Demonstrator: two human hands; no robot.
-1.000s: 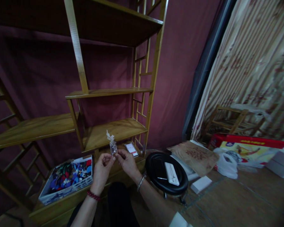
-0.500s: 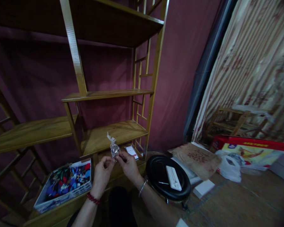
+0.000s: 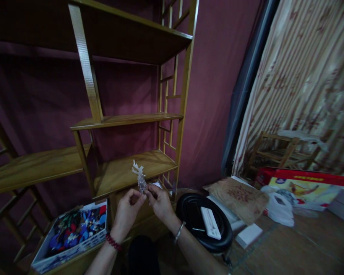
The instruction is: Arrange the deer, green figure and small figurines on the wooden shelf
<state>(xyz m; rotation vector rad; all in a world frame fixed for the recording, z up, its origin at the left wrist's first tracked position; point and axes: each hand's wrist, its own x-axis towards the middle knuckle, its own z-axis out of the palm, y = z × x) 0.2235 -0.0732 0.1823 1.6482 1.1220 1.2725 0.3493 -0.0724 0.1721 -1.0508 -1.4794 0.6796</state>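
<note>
A small shiny, clear-looking figurine with a whitish, branching, antler-like top stands upright between my hands. My left hand pinches its base from the left with thumb and forefinger. From the right, the fingertips of my right hand close on the same base. The wooden shelf lies just behind the figurine. Partly hidden behind my right hand is a phone with a lit screen. A red bead bracelet circles my left wrist, and a silver bangle my right.
At lower left sits a patterned box full of colourful small toys. On the right, a round black stool bears a white case and a dark flat object. Beyond it are a brown paper bag, a white plastic bag and a red-yellow box.
The figurine has turned and its branching top shows more clearly. Both hands have shifted slightly right and still hold its base. The view has tilted a little, and my right hand hides more of the phone.
</note>
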